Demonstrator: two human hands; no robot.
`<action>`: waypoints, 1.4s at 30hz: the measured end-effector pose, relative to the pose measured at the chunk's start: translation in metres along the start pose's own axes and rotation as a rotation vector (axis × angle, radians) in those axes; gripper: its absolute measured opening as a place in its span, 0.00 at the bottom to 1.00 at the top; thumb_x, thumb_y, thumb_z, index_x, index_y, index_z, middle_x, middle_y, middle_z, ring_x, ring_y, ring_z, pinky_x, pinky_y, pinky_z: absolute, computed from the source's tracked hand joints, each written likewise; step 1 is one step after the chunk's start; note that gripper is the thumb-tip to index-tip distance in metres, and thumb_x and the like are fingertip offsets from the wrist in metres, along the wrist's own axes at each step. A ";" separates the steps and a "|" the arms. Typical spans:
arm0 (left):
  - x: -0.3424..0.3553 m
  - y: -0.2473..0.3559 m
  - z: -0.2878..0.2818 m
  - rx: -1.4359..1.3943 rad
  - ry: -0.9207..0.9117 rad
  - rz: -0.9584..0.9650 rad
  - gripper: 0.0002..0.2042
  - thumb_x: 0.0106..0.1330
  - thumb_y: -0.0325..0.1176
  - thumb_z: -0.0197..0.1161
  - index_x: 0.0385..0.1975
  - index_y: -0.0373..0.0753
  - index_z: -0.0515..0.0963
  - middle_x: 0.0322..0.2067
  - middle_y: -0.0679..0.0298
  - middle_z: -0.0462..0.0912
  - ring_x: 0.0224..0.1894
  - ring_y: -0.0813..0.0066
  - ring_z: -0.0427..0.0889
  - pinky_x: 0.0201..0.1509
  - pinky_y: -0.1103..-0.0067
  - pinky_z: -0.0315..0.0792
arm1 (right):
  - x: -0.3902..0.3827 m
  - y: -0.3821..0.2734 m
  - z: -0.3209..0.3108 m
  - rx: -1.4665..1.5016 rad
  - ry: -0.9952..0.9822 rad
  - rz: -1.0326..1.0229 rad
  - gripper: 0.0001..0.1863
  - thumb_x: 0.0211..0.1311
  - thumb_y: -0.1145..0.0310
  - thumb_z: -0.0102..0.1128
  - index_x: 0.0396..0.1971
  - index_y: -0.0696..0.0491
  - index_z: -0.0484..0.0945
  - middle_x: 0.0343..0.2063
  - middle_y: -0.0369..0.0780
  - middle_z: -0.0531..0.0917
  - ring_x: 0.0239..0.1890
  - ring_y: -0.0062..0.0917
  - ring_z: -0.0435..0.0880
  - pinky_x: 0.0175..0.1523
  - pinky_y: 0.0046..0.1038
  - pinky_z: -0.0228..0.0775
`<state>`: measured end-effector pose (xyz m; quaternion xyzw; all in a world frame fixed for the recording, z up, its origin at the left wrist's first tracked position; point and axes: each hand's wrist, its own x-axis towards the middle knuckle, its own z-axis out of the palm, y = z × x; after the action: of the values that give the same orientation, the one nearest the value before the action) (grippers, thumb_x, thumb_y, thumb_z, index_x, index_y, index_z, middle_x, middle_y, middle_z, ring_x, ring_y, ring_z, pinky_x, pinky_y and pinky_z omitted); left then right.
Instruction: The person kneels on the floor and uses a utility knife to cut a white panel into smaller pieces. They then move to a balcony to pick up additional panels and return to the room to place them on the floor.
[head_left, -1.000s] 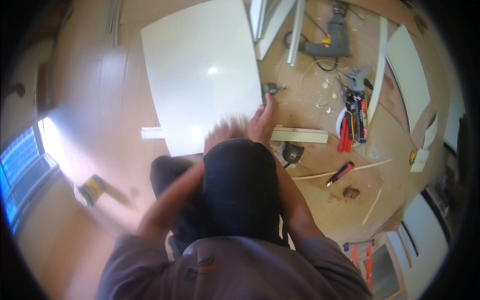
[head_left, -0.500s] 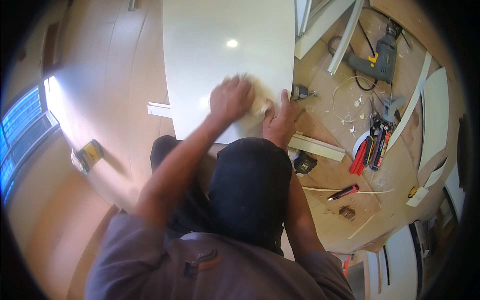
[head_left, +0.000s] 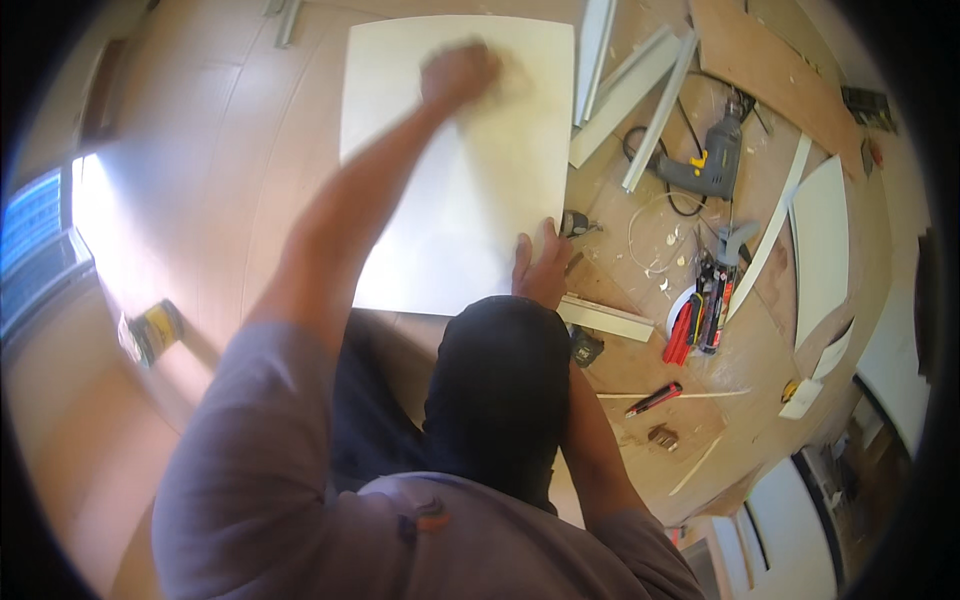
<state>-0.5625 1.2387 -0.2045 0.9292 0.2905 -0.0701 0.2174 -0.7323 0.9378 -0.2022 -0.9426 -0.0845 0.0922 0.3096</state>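
A white rectangular panel [head_left: 440, 235] lies flat on the floor beyond my knees. My left hand [head_left: 458, 72] is near its far end, closed on a cream cloth [head_left: 508, 82] pressed to the surface; motion smears the cloth and fingertips. My right hand [head_left: 542, 268] rests at the panel's near right edge, thumb and fingers stretched apart and touching it. Just past that edge, beside the right fingers, lies a dark tool [head_left: 574, 224], partly hidden.
On the right are a corded grey drill [head_left: 712, 165], a caulking gun [head_left: 728, 255], red-handled pliers [head_left: 679, 335], a red utility knife [head_left: 655, 399], a tape measure [head_left: 585, 347] and white strips [head_left: 605, 318]. A yellow-labelled can [head_left: 158, 332] stands at left.
My left hand has swept the cloth from the panel's near part to its far end. The view has shifted, bringing the far edge into sight. My right hand stays at the right edge.
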 end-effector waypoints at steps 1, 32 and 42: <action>-0.051 -0.004 0.016 -0.014 -0.078 0.055 0.20 0.69 0.53 0.52 0.42 0.45 0.83 0.42 0.54 0.87 0.46 0.52 0.86 0.50 0.58 0.78 | 0.003 0.001 0.001 -0.008 -0.014 0.033 0.29 0.71 0.52 0.60 0.67 0.48 0.70 0.55 0.55 0.75 0.54 0.53 0.79 0.53 0.49 0.78; 0.021 -0.053 -0.048 -0.004 0.102 -0.015 0.18 0.67 0.50 0.53 0.38 0.45 0.85 0.38 0.54 0.88 0.43 0.48 0.85 0.50 0.58 0.77 | 0.005 0.003 0.010 0.150 0.047 -0.073 0.29 0.71 0.58 0.63 0.64 0.59 0.70 0.52 0.54 0.76 0.55 0.51 0.78 0.58 0.43 0.73; 0.010 -0.057 -0.068 -0.078 0.301 -0.057 0.22 0.74 0.51 0.46 0.37 0.42 0.82 0.36 0.50 0.86 0.40 0.48 0.85 0.46 0.55 0.77 | 0.004 0.010 0.011 0.029 0.076 -0.082 0.28 0.70 0.56 0.64 0.64 0.53 0.72 0.49 0.52 0.77 0.54 0.49 0.78 0.57 0.44 0.73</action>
<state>-0.5866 1.3154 -0.1670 0.9115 0.3486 0.0749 0.2051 -0.7300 0.9370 -0.2172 -0.9366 -0.1099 0.0447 0.3297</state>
